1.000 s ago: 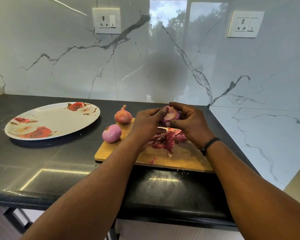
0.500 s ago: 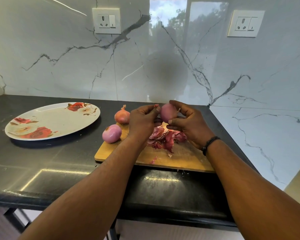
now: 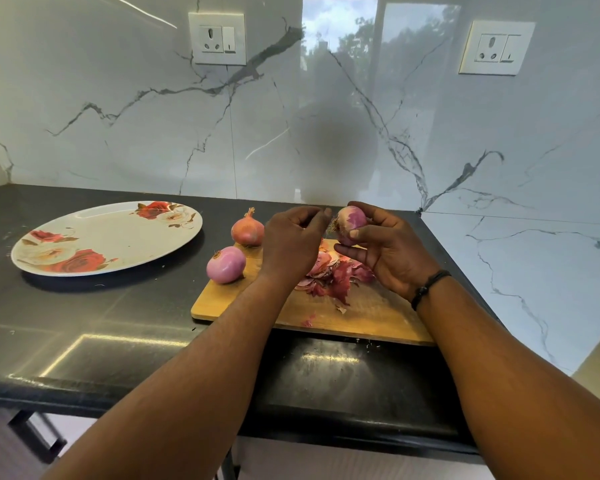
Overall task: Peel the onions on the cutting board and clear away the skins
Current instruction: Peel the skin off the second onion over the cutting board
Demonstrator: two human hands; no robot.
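My right hand (image 3: pixel 390 251) holds a mostly peeled pink onion (image 3: pixel 350 221) above the wooden cutting board (image 3: pixel 371 317), root end turned toward my left hand (image 3: pixel 291 242). The left hand's fingertips pinch at the onion's root fibres. A heap of red-purple skins (image 3: pixel 333 277) lies on the board under my hands. At the board's left corner rests a peeled pink onion (image 3: pixel 226 265). Behind it an unpeeled brown-red onion (image 3: pixel 247 230) stands at the board's back edge.
A white oval plate (image 3: pixel 108 237) with red rose prints sits on the black counter (image 3: pixel 94 313) to the left of the board. The marble wall with two sockets rises right behind. The counter's front edge runs close below the board.
The onion has been lifted a little and turned, so its root end now faces left. My left hand has shifted from the onion's side to its root tip.
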